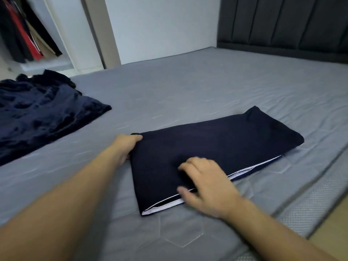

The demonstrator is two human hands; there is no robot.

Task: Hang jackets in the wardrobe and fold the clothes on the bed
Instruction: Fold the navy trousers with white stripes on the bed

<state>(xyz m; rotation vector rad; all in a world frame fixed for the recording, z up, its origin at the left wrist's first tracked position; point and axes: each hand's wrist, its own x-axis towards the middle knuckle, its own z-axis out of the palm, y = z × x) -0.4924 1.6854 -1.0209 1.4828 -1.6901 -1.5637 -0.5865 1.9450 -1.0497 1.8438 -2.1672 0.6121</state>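
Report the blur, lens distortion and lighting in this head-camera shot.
Head view: motion blur softens the right hand on the folded navy garment and the hanging clothes at upper left; wide-angle distortion tilts the dark padded headboard; soft, even light, no glare on the grey mattress.
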